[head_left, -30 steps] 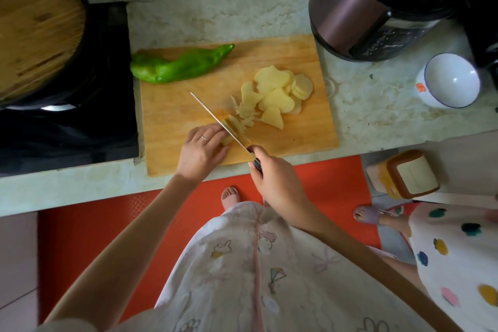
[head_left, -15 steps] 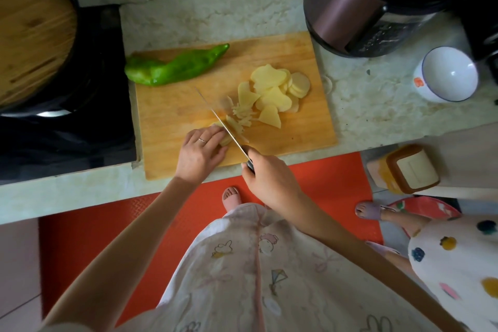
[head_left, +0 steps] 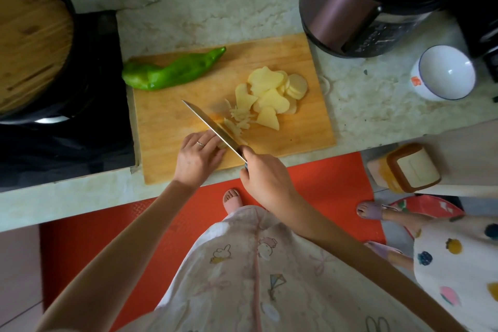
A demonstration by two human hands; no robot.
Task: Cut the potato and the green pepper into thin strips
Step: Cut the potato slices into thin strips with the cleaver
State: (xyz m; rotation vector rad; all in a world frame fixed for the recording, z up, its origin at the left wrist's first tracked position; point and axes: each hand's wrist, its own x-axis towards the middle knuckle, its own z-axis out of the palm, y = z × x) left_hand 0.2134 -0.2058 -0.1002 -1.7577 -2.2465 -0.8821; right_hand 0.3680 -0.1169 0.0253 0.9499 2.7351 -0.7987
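The left hand (head_left: 199, 157) wears a thin ring on one finger; the right hand (head_left: 265, 182) wears none; both forearms are bare of sleeves; below the hands hangs a pale garment (head_left: 242, 272) printed with small rabbits and a kite.

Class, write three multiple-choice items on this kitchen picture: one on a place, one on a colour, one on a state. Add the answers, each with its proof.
1. Where does the pepper lie?
A. in the bowl
B. at the board's far left corner
C. on the floor

2. What colour is the bowl inside?
A. white
B. red
C. black

3. What state is the pepper in?
A. cut into strips
B. halved
C. whole

Answers: 1 B, it rests on the board near the stove; 2 A, its inside is plain white; 3 C, only potato slices and strips show cuts, beside the knife held by the right hand.
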